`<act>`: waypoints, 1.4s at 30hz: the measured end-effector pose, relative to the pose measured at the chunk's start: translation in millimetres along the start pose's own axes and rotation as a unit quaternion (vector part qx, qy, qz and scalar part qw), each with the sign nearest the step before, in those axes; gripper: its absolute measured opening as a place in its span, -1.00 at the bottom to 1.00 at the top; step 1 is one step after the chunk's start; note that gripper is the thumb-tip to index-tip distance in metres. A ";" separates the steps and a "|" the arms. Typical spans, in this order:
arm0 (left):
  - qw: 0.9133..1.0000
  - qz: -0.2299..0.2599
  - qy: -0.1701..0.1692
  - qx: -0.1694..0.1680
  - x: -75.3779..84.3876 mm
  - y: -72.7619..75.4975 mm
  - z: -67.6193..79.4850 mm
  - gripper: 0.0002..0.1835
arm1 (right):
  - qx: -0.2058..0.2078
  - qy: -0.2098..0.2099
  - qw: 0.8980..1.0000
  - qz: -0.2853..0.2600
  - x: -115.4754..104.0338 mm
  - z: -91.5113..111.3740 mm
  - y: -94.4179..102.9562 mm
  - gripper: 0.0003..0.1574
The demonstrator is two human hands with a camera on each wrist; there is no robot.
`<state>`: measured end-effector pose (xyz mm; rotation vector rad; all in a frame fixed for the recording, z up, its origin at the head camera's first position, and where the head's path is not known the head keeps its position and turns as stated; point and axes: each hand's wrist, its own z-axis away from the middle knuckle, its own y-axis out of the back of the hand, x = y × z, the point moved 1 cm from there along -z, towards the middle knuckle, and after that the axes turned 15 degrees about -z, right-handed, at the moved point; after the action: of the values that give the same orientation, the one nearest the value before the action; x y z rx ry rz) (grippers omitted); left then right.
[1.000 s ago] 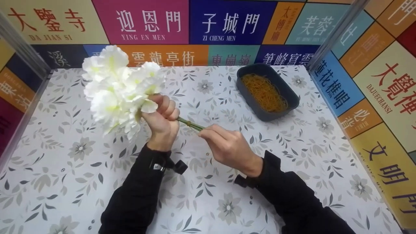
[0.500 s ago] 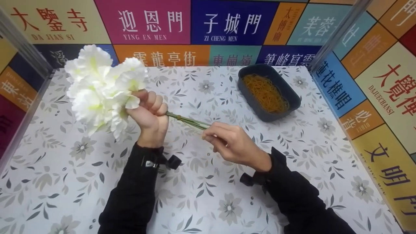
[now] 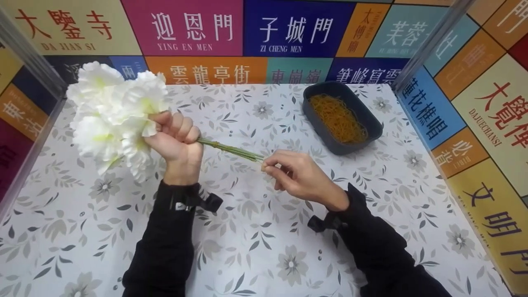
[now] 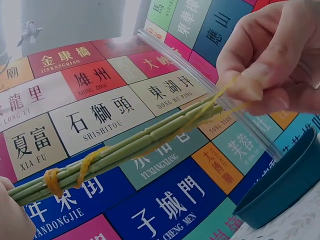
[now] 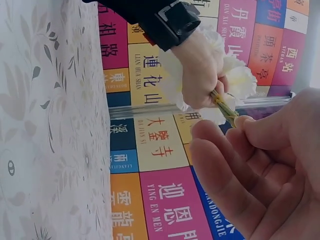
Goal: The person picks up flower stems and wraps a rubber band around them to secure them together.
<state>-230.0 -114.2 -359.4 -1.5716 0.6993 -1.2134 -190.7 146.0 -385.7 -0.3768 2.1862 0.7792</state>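
Note:
A bunch of white artificial flowers (image 3: 115,119) is held sideways above the table, blooms to the left. My left hand (image 3: 177,146) grips its green stems (image 4: 145,137) just below the blooms. A yellow rubber band (image 4: 52,182) is wound around the stems beside that hand. From there the band runs along the stems, and its stretched loop reaches past their cut ends to my right hand (image 3: 305,175). Thumb and fingertips (image 4: 247,87) of the right hand pinch this loop, just off the stem ends. In the right wrist view, the fingers partly hide the stem ends.
A dark grey-blue tub (image 3: 319,128) holding a heap of yellow rubber bands (image 3: 336,117) stands at the back right of the table. A leaf-patterned white cloth (image 3: 255,247) covers the tabletop. Panels with coloured lettering (image 3: 189,29) rise behind and at both sides.
The left hand and flowers have moved left. The right hand has shifted slightly right, to the stem ends, so more stem shows between the hands.

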 end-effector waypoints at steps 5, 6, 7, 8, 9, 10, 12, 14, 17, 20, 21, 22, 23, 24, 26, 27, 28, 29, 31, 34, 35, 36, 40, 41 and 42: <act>1.000 -0.024 -0.014 0.011 -3.0 -0.7 0.7 -0.64 | -0.015 0.047 0.996 0.074 -4.8 0.1 1.2 -0.87; 0.999 -0.028 -0.015 0.013 -3.6 -0.9 1.1 -0.63 | -0.016 0.048 0.995 0.089 -6.2 0.1 2.2 -0.88; 0.999 -0.035 -0.019 0.016 -4.3 -1.0 1.4 -0.62 | -0.016 0.050 0.994 0.101 -6.8 0.3 3.3 -0.89; 0.999 -0.036 -0.018 0.016 -4.9 -1.1 1.8 -0.61 | -0.018 0.050 0.992 0.114 -8.1 0.4 4.8 -0.89; 0.999 -0.041 -0.019 0.017 -5.4 -1.5 2.1 -0.60 | -0.018 0.049 0.991 0.127 -9.5 0.6 6.2 -0.88; 0.999 -0.042 -0.018 0.017 -5.7 -1.7 2.3 -0.59 | -0.019 0.047 0.989 0.138 -10.6 0.9 7.9 -0.88; 0.999 -0.041 -0.011 0.012 -5.8 -2.3 2.8 -0.58 | -0.019 0.045 0.986 0.158 -12.1 1.9 11.1 -0.87; 0.999 -0.046 -0.009 0.007 -5.8 -2.8 3.2 -0.56 | -0.023 0.039 0.984 0.175 -13.5 2.4 13.7 -0.86; 0.999 -0.053 -0.003 0.001 -5.9 -3.3 4.0 -0.57 | -0.030 0.037 0.980 0.192 -13.9 2.8 15.6 -0.87; 0.998 -0.064 -0.005 -0.001 -6.8 -4.2 5.5 -0.59 | -0.036 0.047 0.975 0.215 -14.7 2.9 14.1 -0.87; 0.998 -0.068 -0.008 -0.002 -7.4 -4.6 6.4 -0.59 | -0.038 0.052 0.973 0.224 -15.2 3.1 12.9 -0.87; 0.997 -0.077 -0.015 -0.003 -8.2 -5.1 7.5 -0.59 | -0.039 0.057 0.970 0.232 -15.6 3.3 11.3 -0.86; 0.996 -0.084 -0.021 -0.007 -9.2 -5.4 8.6 -0.59 | -0.041 0.061 0.968 0.242 -16.1 3.5 9.5 -0.86; 0.996 -0.089 -0.026 -0.012 -10.6 -5.8 9.9 -0.59 | -0.041 0.067 0.965 0.250 -16.8 3.7 7.4 -0.86; 0.994 -0.095 -0.035 -0.028 -14.2 -6.2 12.9 -0.60 | -0.045 0.078 0.960 0.265 -17.3 3.8 3.1 -0.86; 0.994 -0.096 -0.037 -0.040 -16.6 -6.2 14.6 -0.61 | -0.046 0.083 0.958 0.271 -17.4 3.8 1.0 -0.86; 0.993 -0.098 -0.041 -0.056 -19.3 -6.0 16.0 -0.64 | -0.047 0.088 0.956 0.276 -17.4 3.7 -1.0 -0.86; 0.991 -0.102 -0.042 -0.071 -22.4 -6.0 17.8 -0.66 | -0.046 0.091 0.954 0.281 -17.4 3.5 -2.8 -0.86; 0.987 -0.119 -0.045 -0.102 -29.8 -5.7 22.3 -0.71 | -0.045 0.097 0.952 0.286 -16.4 3.1 -5.8 -0.86; 0.976 -0.160 -0.041 -0.142 -43.0 -5.2 30.4 -0.71 | -0.039 0.106 0.953 0.282 -14.9 1.7 -9.6 -0.86; 0.973 -0.170 -0.033 -0.153 -47.5 -5.0 33.4 -0.69 | -0.037 0.110 0.953 0.280 -14.3 1.3 -10.6 -0.86; 0.969 -0.180 -0.026 -0.168 -52.0 -4.4 36.0 -0.65 | -0.034 0.113 0.954 0.277 -14.0 1.0 -11.5 -0.86; 0.957 -0.193 0.013 -0.214 -67.5 -1.5 44.6 -0.45 | -0.014 0.129 0.957 0.258 -15.0 -0.6 -14.7 -0.87; 0.956 -0.194 0.020 -0.220 -70.6 -0.8 46.0 -0.42 | -0.006 0.135 0.958 0.251 -15.8 -0.8 -15.1 -0.88; 0.955 -0.193 0.027 -0.223 -73.3 -0.2 47.4 -0.39 | 0.002 0.142 0.960 0.243 -16.8 -1.0 -15.6 -0.88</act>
<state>-210.1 -33.6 -386.2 -2.1311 0.7595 -1.4543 -172.6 133.6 -379.0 0.0676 2.5926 1.0338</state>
